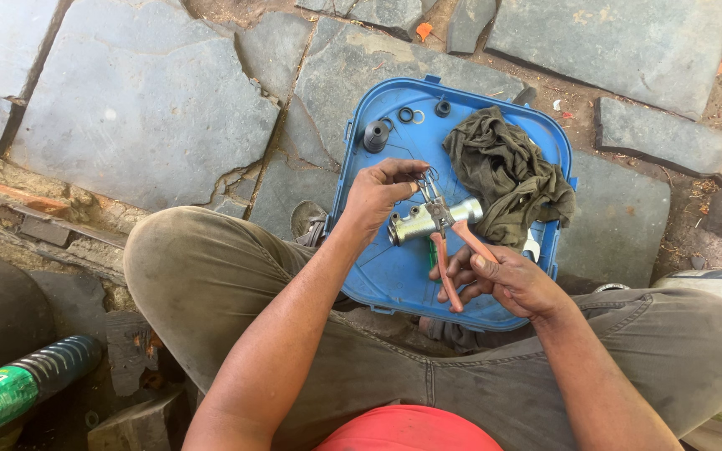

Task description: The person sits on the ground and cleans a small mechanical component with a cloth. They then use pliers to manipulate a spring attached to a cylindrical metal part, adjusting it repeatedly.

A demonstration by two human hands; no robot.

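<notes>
The short silver metal cylinder (pixel 424 220) lies crosswise over the blue plastic lid (pixel 378 276), left hand (pixel 382 194) pinching its top, right hand (pixel 507 280) squeezing the orange-handled pliers (pixel 449 250) lengthwise.

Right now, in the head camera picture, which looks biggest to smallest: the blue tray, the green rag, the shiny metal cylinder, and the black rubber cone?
1. Blue tray
2. Green rag
3. Metal cylinder, though the left hand and the pliers in the right hand hide part of it
4. Black rubber cone
</notes>
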